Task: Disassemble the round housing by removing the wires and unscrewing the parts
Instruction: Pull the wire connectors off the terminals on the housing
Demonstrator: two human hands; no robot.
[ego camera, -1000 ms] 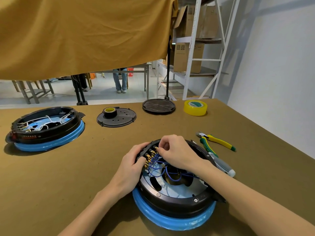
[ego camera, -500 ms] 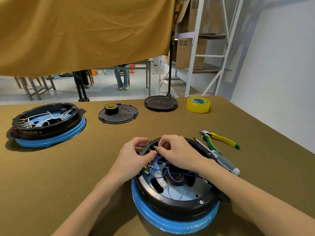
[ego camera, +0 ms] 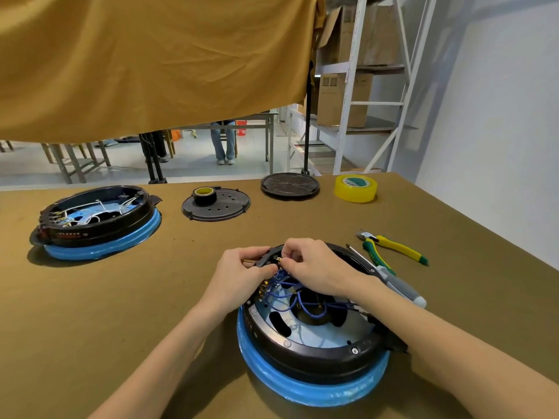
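A round black housing (ego camera: pixel 317 355) on a blue ring sits in front of me on the brown table. Blue wires (ego camera: pixel 302 300) loop inside it over a silver plate, running to brass terminals at its far left rim. My left hand (ego camera: pixel 242 282) grips that rim at the terminal block, thumb and fingers around it. My right hand (ego camera: pixel 314 270) reaches over the housing and pinches a small brass terminal fitting at the rim, fingertips nearly touching the left hand. The fitting itself is mostly hidden by my fingers.
A second housing (ego camera: pixel 96 222) with white wires stands at the far left. Two black round covers (ego camera: pixel 216 205) (ego camera: pixel 290 184) lie at the back, one bearing a tape roll. Yellow tape (ego camera: pixel 356 188), green-yellow pliers (ego camera: pixel 393 246) and a screwdriver (ego camera: pixel 396 285) lie to the right.
My left hand slid up from the housing's left side to the far rim beside my right hand. Both hands now pinch at the terminal block. The view shifted slightly.
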